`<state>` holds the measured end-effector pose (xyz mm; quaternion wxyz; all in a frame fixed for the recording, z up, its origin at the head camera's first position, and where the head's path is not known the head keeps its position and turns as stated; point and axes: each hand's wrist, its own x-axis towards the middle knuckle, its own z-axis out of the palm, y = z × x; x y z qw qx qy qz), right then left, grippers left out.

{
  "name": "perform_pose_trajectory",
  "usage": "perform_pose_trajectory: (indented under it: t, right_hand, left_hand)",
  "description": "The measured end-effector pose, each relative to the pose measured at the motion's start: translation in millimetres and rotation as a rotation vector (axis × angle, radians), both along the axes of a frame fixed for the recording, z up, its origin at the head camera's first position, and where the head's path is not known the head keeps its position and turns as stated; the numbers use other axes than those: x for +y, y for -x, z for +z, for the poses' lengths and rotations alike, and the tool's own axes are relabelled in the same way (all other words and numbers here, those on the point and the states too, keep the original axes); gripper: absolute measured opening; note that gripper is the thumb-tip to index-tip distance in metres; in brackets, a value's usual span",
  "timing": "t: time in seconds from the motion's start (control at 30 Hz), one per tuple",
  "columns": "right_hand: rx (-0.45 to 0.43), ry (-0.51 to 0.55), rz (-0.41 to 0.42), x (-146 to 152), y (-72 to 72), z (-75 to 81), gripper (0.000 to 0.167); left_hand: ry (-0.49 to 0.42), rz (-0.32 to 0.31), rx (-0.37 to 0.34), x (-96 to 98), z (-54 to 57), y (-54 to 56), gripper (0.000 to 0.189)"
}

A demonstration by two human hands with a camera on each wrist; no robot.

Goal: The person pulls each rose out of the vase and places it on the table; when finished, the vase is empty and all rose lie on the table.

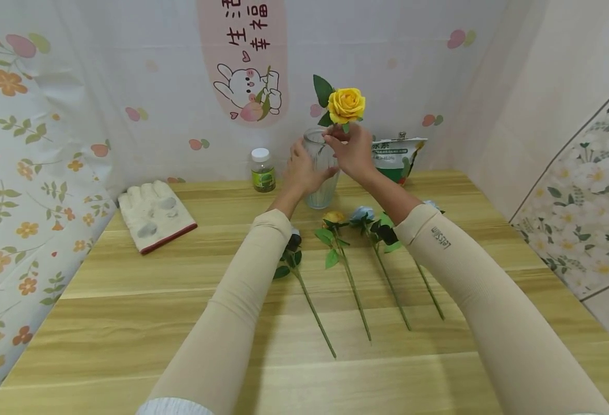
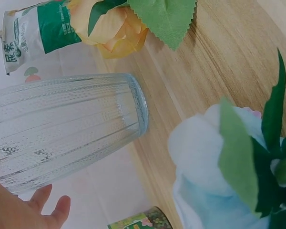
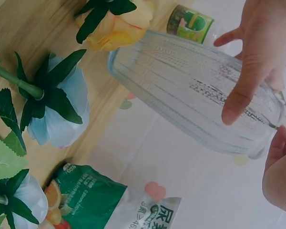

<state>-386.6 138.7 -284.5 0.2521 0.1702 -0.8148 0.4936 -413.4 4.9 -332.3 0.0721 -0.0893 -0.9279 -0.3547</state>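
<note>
My left hand point(image 1: 302, 170) grips the clear ribbed glass vase point(image 1: 319, 197), thumb and fingers around its upper part, as it stands upright at the back of the table. A yellow artificial rose point(image 1: 347, 106) with green leaves is pinched near its bloom by my right hand point(image 1: 354, 151), right at the vase's rim. Most of that rose's stem is hidden. In the right wrist view, the thumb point(image 3: 239, 102) of the left hand lies along the glass. Nearer me lie a dark rose point(image 1: 294, 241), an orange-yellow rose point(image 1: 335, 218) and a blue rose point(image 1: 363, 215).
Another pale blue rose point(image 3: 31, 202) is partly behind my right forearm in the head view. A white-capped jar point(image 1: 263, 170) stands left of the vase, a green and white packet point(image 1: 394, 164) to its right. Work gloves point(image 1: 155, 213) lie at the back left.
</note>
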Motion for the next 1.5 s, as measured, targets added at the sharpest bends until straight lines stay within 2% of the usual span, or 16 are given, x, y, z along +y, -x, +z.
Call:
perform_pose_trajectory:
  t: [0.23,0.33,0.47,0.57,0.63,0.7,0.8,0.87,0.93,1.1,1.3,1.4,1.5]
  right_hand:
    - [-0.017,0.059,0.004,6,-2.9,1.5,0.020]
    - [-0.047,0.088,0.045,6,-5.2,4.7,0.020]
    - [-0.068,0.080,0.080,8,-8.1,6.8,0.022]
    - [-0.019,-0.002,0.074,11,-9.1,6.7,0.021]
    - [0.071,-0.126,0.061,13,-11.1,6.4,0.023]
    - [0.086,-0.169,0.035,15,-12.1,7.3,0.021]
    - [0.086,-0.116,0.053,17,-13.0,7.2,0.020]
    - [0.047,-0.001,0.082,17,-11.5,6.6,0.017]
    - [0.045,0.058,0.124,19,-11.6,4.9,0.019]
    - [0.029,0.128,0.183,24,-12.3,5.2,0.018]
    - [0.044,0.113,0.169,34,-19.8,9.1,0.017]
    - [0.015,0.111,0.175,40,-27.5,11.1,0.017]
    - [-0.017,0.132,0.229,48,-36.0,11.5,0.022]
  left_hand:
    - [0.007,-0.006,0.014,3.2,-2.3,1.2,0.111]
    - [0.016,0.000,0.031,4.8,-2.3,2.1,0.111]
    - [0.024,-0.001,0.020,6.8,-2.5,2.4,0.112]
    - [0.021,-0.002,0.011,8.0,-2.6,1.8,0.113]
    - [0.022,-0.001,0.009,8.7,-2.7,1.5,0.114]
    - [0.022,0.002,0.010,9.6,-2.6,1.2,0.114]
    - [0.025,-0.003,0.006,11.3,-2.2,1.1,0.113]
    - [0.020,-0.006,0.005,12.4,-1.8,0.6,0.113]
    - [0.016,-0.009,0.005,13.3,-1.5,0.4,0.112]
    - [0.025,-0.012,0.018,15.8,-1.5,0.5,0.109]
    - [0.008,-0.023,0.029,18.0,-2.9,-0.4,0.110]
    - [0.001,-0.020,0.044,18.7,-3.3,-0.5,0.110]
    - [0.006,-0.011,0.057,19.5,-3.7,0.5,0.110]
